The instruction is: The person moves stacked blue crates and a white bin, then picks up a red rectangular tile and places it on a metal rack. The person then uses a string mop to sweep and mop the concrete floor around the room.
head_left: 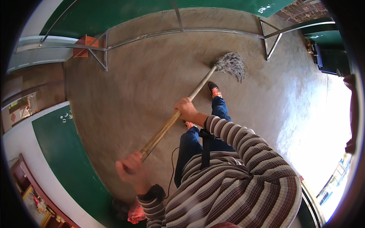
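Observation:
A string mop with a long wooden handle point(161, 132) slants across the view from lower left to upper right. Its grey strands point(232, 65) lie spread on the concrete floor beyond my forward shoe. My right hand point(186, 109) wraps round the middle of the handle. Lower down to the left, my left hand point(132, 168) is closed at the handle's end, slightly smeared by motion.
Bare concrete floor point(114, 95) surrounds my feet. A metal frame with braced legs point(270, 45) spans the far side by a green wall point(133, 15). A reddish box point(82, 46) stands far left. Bright light enters through an opening at right. Red cloth point(136, 212) lies behind my left arm.

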`<control>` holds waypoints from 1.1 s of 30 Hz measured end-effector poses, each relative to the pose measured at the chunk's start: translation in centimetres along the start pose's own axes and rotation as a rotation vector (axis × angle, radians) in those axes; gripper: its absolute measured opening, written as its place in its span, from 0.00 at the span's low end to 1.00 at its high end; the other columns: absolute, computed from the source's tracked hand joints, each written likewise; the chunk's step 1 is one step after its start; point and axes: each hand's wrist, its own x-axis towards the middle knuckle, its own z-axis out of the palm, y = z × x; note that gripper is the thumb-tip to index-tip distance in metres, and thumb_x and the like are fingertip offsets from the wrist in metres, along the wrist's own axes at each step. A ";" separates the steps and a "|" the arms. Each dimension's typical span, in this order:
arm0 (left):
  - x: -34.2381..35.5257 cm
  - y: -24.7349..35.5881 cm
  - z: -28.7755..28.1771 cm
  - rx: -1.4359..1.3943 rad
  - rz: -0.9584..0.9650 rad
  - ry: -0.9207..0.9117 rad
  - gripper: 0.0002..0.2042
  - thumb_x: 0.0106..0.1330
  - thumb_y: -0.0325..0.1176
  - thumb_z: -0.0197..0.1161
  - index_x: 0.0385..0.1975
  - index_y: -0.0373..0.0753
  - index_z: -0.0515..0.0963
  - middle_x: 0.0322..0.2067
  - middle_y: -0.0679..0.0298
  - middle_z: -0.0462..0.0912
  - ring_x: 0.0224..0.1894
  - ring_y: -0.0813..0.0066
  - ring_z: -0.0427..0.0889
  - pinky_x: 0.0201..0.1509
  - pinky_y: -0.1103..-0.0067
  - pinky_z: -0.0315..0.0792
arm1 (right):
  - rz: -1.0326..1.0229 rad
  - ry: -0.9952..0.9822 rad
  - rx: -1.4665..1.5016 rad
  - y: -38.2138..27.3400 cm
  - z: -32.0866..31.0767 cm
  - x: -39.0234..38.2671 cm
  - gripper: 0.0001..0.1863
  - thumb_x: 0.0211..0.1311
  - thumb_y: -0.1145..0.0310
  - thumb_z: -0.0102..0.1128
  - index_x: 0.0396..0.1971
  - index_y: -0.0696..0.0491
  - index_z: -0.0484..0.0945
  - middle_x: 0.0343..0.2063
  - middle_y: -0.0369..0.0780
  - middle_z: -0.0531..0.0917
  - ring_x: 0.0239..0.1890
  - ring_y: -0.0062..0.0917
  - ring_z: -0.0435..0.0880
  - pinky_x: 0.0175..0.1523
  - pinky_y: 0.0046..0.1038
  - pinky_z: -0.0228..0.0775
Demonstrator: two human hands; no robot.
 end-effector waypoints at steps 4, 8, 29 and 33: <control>-4.4 6.0 -9.3 0.058 0.105 0.368 0.21 0.69 0.42 0.42 0.11 0.47 0.56 0.04 0.70 0.49 0.10 0.77 0.51 0.35 0.74 0.64 | -0.228 -0.026 0.156 -10.6 10.3 0.6 0.11 0.36 0.69 0.65 0.23 0.46 0.74 0.22 0.33 0.75 0.34 0.33 0.74 0.44 0.35 0.59; -9.0 9.5 -13.1 0.093 0.208 0.598 0.20 0.69 0.43 0.42 0.12 0.49 0.52 0.07 0.73 0.42 0.13 0.82 0.49 0.33 0.79 0.61 | -0.277 -0.356 0.231 -18.8 17.5 0.4 0.09 0.38 0.71 0.63 0.23 0.46 0.74 0.22 0.36 0.76 0.33 0.35 0.75 0.44 0.38 0.60; -16.9 2.6 -8.5 0.537 0.543 0.191 0.15 0.67 0.34 0.45 0.16 0.45 0.56 0.13 0.72 0.50 0.17 0.81 0.55 0.31 0.77 0.63 | -0.048 -0.295 0.124 -11.7 6.5 -12.9 0.10 0.38 0.73 0.59 0.26 0.46 0.78 0.21 0.41 0.79 0.32 0.39 0.79 0.44 0.41 0.65; -18.9 -2.7 -3.9 0.455 0.353 -0.064 0.14 0.67 0.31 0.41 0.17 0.42 0.57 0.14 0.71 0.51 0.18 0.79 0.56 0.32 0.77 0.65 | 0.087 -0.122 0.035 -4.1 2.2 -21.3 0.07 0.38 0.70 0.62 0.23 0.47 0.75 0.20 0.40 0.78 0.32 0.39 0.79 0.41 0.40 0.65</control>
